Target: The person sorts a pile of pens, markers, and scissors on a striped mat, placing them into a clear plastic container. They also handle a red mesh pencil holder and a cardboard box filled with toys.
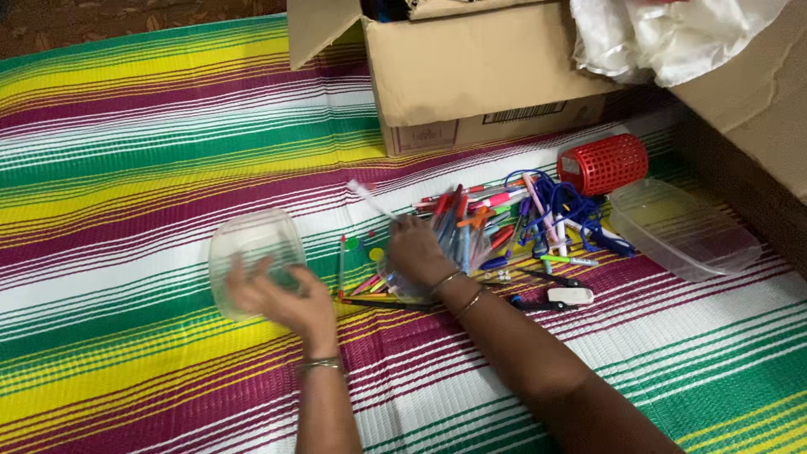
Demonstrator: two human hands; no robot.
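Head view: clear tub (255, 244) touched by spread left hand (282, 298); pen pile (479, 227), right of it, gripped by right hand (414, 250).

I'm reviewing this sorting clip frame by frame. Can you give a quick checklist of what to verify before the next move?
1. Left hand on the clear container: ok, touching it; firm grip cannot tell, blurred.
2. Right hand holds a pen: ok.
3. Container upright and empty: cannot tell.
4. Pile of pens within reach: ok, beside the right hand.
5. Red basket lies on its side: not ok if wanted upright.
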